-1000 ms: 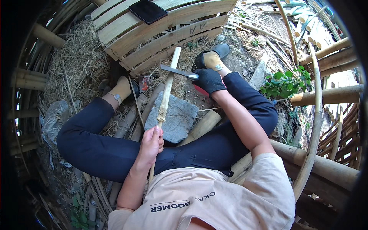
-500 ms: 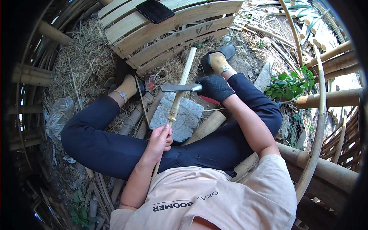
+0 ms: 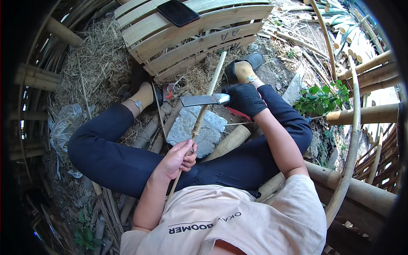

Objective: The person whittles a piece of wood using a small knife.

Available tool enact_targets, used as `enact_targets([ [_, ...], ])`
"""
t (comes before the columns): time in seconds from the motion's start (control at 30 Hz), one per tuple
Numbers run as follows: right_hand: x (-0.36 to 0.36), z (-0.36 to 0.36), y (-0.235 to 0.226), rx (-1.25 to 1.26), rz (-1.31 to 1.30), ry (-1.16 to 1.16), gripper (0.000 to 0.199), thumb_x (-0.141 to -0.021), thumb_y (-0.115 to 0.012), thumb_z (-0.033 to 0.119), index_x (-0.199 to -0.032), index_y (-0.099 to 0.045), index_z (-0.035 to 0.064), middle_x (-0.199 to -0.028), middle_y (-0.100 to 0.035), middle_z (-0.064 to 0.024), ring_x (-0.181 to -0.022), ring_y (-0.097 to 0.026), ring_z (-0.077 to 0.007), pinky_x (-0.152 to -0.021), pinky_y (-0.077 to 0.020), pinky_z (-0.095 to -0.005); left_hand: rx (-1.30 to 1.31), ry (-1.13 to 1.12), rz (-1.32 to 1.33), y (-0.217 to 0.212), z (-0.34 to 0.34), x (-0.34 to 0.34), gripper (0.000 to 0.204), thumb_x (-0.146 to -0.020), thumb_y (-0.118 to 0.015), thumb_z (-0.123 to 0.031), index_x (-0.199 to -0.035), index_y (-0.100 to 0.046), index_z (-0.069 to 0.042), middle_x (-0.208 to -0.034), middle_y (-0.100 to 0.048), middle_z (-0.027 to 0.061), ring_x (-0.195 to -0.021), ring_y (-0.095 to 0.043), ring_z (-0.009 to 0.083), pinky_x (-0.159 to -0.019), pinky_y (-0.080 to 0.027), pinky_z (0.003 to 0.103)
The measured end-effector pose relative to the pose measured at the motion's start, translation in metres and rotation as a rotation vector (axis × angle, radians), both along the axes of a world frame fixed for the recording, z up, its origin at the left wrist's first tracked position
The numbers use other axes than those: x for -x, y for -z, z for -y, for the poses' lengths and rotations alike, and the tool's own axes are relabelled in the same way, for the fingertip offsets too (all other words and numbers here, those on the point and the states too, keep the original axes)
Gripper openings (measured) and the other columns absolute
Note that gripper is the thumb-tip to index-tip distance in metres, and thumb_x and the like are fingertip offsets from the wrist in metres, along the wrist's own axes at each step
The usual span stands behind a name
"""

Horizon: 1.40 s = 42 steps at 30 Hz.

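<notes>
Stick of pale, straight wood (image 3: pixel 214 80) has turned in the bare left hand (image 3: pixel 179 159), so that a narrower side and a greenish far tip show where a broad, pale face showed a second ago; the flat, steel-bladed knife (image 3: pixel 197 100) now presents its broad side, so another side of the wood seems to lie under it; the left hand is curled round the stick just near of its frayed joint, and the black-gloved right hand (image 3: pixel 245 100) is clenched on the knife; the stick slants far and right above a rough grey stone block (image 3: pixel 214 127), yellowish and slender; whether blade and wood touch, I cannot tell.
</notes>
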State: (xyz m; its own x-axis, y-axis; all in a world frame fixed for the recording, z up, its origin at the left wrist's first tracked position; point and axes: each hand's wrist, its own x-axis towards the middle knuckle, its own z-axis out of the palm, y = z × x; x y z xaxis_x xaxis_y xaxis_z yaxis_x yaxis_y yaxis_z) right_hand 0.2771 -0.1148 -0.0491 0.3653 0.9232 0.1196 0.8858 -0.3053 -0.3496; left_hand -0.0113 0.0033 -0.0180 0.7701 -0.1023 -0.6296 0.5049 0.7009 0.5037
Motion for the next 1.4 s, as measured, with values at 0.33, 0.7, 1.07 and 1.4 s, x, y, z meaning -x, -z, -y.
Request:
enact_targets([
  [0.33, -0.009, 0.009, -0.012, -0.026, 0.031, 0.005, 0.010, -0.079, -0.071, 0.026, -0.086, -0.071, 0.0186, -0.074, -0.070, -0.0093, -0.073, -0.070, -0.0304, -0.065, -0.0536, -0.0438, -0.062, 0.109, -0.013, -0.002, 0.001, 0.000, 0.035, -0.110, -0.035, -0.039, -0.088, -0.044, -0.014, -0.063, -0.030, -0.0085, -0.051, -0.024, 0.0020, -0.042, -0.022, 0.018],
  [0.7, -0.016, 0.011, -0.023, 0.024, 0.052, 0.102, 0.019, -0.079, -0.073, 0.029, -0.096, -0.074, 0.0203, -0.080, -0.072, -0.0092, -0.075, -0.071, -0.0294, -0.066, -0.0544, -0.0426, 0.141, 0.039, 0.066, 0.001, -0.004, 0.002, 0.036, -0.110, -0.035, -0.039, -0.084, -0.040, -0.014, -0.061, -0.026, -0.0085, -0.050, -0.021, 0.0020, -0.041, -0.017, 0.018],
  [1.07, -0.010, -0.009, 0.012, 0.225, -0.157, 0.187, 0.026, -0.083, -0.070, 0.040, -0.100, -0.076, 0.0218, -0.090, -0.074, -0.0103, -0.086, -0.071, -0.0322, -0.078, -0.0564, -0.0437, -0.307, -0.135, -0.070, 0.007, 0.013, 0.003, 0.040, -0.109, -0.033, -0.046, -0.083, -0.039, -0.015, -0.057, -0.025, -0.0084, -0.043, -0.019, 0.0017, -0.038, -0.014, 0.021],
  [1.4, -0.018, -0.008, 0.023, 0.142, -0.082, 0.261, 0.021, -0.079, -0.071, 0.033, -0.096, -0.077, 0.0212, -0.087, -0.074, -0.0106, -0.085, -0.071, -0.0315, -0.077, -0.0562, -0.0442, -0.560, -0.114, 0.022, 0.007, 0.018, 0.005, 0.038, -0.109, -0.034, -0.042, -0.085, -0.041, -0.013, -0.057, -0.029, -0.0073, -0.041, -0.024, 0.0017, -0.036, -0.019, 0.021],
])
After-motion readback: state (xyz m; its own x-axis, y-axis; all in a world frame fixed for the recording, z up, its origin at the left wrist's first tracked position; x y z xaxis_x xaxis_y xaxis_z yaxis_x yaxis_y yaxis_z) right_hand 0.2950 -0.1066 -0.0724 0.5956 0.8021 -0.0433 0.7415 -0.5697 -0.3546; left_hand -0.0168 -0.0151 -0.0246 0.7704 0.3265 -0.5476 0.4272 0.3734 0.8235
